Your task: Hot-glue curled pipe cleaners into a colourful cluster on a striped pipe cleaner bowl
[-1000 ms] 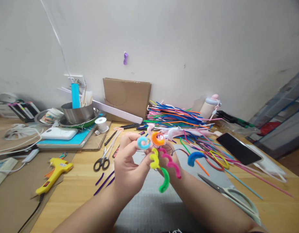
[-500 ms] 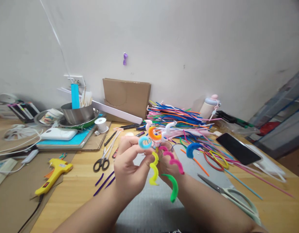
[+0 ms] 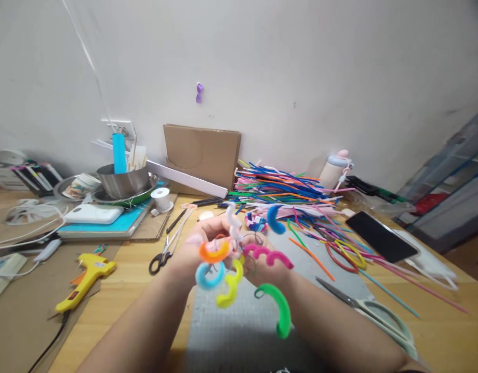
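Partly behind fuzzy coils [image 3: 226, 299]: left hand [image 3: 189, 249], right hand [image 3: 265, 275]; grip unclear.

Curled fuzzy stems [image 3: 285, 311] are orange, light blue, yellow, magenta, green, blue, white and pale pink; the mat [image 3: 223, 336] is grey, the glue gun [image 3: 89, 274] yellow.

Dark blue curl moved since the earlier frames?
Yes: the dark blue curl has shifted left and up in the view, away from the tip of the pale-handled scissors.
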`<state>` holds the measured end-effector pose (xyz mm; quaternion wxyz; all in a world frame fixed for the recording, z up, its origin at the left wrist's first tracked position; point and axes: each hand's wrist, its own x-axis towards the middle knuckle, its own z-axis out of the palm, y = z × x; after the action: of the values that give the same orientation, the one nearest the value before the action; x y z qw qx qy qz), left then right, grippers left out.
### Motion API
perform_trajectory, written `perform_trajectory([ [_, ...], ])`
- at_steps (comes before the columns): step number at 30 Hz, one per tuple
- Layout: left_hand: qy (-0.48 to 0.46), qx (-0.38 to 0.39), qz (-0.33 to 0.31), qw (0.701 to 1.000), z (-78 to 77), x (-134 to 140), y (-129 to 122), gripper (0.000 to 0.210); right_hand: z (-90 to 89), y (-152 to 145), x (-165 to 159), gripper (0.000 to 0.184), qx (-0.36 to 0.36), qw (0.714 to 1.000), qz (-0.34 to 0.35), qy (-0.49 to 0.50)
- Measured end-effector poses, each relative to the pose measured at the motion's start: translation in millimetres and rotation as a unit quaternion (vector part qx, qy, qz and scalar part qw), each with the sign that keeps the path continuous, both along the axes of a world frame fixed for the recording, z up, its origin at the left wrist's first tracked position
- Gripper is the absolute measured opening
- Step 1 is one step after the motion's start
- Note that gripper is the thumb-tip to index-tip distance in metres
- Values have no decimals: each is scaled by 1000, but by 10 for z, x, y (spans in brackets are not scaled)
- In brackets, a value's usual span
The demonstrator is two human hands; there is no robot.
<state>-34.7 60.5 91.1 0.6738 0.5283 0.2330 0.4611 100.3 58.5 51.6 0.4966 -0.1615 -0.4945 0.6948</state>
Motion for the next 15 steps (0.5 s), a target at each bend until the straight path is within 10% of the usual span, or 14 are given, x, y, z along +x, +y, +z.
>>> perform_trajectory([
  [15, 11, 38, -87, 995, 40, -126, 1, 23, -33, -22, 39, 28, -36, 992, 108, 59],
])
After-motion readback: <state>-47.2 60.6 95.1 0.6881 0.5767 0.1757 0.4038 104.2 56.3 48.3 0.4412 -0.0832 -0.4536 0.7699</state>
